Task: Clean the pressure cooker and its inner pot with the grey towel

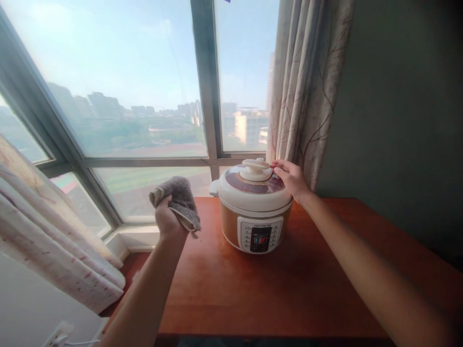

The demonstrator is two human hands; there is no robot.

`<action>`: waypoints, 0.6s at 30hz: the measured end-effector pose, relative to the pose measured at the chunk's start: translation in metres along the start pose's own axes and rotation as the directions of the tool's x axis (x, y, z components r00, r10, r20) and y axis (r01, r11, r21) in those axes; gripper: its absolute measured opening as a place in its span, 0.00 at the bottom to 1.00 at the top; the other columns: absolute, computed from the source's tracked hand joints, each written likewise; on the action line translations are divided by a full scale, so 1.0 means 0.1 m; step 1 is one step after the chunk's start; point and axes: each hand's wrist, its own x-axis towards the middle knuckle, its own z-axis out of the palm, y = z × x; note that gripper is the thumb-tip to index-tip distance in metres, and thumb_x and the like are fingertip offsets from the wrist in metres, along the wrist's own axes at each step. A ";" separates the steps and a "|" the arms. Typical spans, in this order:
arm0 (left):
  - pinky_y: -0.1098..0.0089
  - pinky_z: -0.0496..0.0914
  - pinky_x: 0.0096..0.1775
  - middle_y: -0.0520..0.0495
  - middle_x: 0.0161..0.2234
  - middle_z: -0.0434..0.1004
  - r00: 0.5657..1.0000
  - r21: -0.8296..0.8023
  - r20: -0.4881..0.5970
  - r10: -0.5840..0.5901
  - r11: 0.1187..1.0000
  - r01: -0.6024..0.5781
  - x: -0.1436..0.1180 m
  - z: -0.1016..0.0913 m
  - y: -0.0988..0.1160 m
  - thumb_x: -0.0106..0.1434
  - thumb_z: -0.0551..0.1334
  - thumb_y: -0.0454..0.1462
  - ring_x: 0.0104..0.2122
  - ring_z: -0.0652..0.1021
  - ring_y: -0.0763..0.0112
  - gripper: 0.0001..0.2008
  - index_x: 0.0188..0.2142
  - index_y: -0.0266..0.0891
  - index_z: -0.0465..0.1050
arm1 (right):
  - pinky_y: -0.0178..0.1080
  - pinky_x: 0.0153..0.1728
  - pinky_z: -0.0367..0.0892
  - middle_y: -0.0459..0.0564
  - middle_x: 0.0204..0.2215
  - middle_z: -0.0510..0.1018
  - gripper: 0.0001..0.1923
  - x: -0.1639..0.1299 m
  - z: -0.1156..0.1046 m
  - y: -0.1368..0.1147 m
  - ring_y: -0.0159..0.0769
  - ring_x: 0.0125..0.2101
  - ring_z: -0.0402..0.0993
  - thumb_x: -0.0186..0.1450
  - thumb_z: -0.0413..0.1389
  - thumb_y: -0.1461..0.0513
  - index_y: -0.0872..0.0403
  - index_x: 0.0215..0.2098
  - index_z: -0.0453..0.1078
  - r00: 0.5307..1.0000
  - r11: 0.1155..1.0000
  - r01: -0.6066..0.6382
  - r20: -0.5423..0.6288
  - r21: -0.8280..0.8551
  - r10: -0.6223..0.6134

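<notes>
Left hand (168, 218) clenched round a grey cloth (179, 198), raised left of centre frame. Right hand (292, 178) rests open on the lid (253, 183) of the electric pressure cooker (253, 212), mid-frame on the wooden table (289, 289).

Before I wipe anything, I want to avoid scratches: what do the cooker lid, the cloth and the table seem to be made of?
The cooker lid, under the right hand, looks like glossy cream plastic around a shiny brown inset; it catches window light. The cloth, gripped in the left hand, looks like soft grey terry, fuzzy and drooping. The table looks like reddish varnished wood or a veneer, with a faint sheen.
</notes>
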 end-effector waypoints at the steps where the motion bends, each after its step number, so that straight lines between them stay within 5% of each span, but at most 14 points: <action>1: 0.69 0.75 0.30 0.47 0.33 0.79 1.000 0.037 -0.014 0.002 0.999 -0.001 0.04 0.07 -0.01 0.55 0.58 0.36 0.28 0.79 0.67 0.16 0.43 0.37 0.74 | 0.45 0.50 0.72 0.53 0.44 0.82 0.18 0.02 0.00 -0.01 0.42 0.47 0.78 0.59 0.58 0.54 0.53 0.44 0.74 1.000 1.000 -0.015 0.007 -0.023 0.015; 6: 0.68 0.75 0.35 0.44 0.37 0.80 0.983 0.398 0.177 0.047 0.910 -0.115 0.32 0.43 -0.27 0.56 0.59 0.38 0.33 0.79 0.64 0.19 0.46 0.35 0.74 | 0.43 0.46 0.73 0.52 0.45 0.82 0.21 0.15 0.08 -0.05 0.42 0.45 0.78 0.62 0.56 0.52 0.53 0.49 0.74 0.998 0.987 -0.046 0.040 -0.151 0.053; 11: 0.65 0.71 0.43 0.43 0.37 0.82 0.846 0.759 0.522 -0.112 0.514 -0.400 0.53 0.63 -0.62 0.58 0.56 0.38 0.40 0.78 0.58 0.14 0.39 0.36 0.78 | 0.42 0.48 0.71 0.51 0.46 0.82 0.20 0.24 0.19 -0.04 0.42 0.46 0.77 0.64 0.56 0.52 0.52 0.49 0.74 0.998 0.963 -0.006 0.051 -0.270 0.020; 14: 0.65 0.70 0.42 0.43 0.37 0.82 0.805 0.805 0.562 -0.188 0.348 -0.480 0.62 0.63 -0.71 0.57 0.56 0.35 0.40 0.78 0.58 0.14 0.39 0.37 0.78 | 0.42 0.48 0.70 0.53 0.47 0.81 0.20 0.31 0.24 -0.12 0.42 0.46 0.77 0.66 0.54 0.53 0.54 0.50 0.74 0.996 0.927 0.012 0.084 -0.374 0.021; 18: 0.65 0.70 0.41 0.42 0.38 0.83 0.800 0.823 0.554 -0.229 0.297 -0.485 0.68 0.60 -0.73 0.54 0.58 0.32 0.39 0.79 0.57 0.17 0.42 0.38 0.78 | 0.43 0.51 0.68 0.55 0.47 0.81 0.22 0.40 0.33 -0.30 0.46 0.48 0.76 0.66 0.55 0.51 0.54 0.52 0.74 0.980 0.805 0.110 0.197 -0.582 0.009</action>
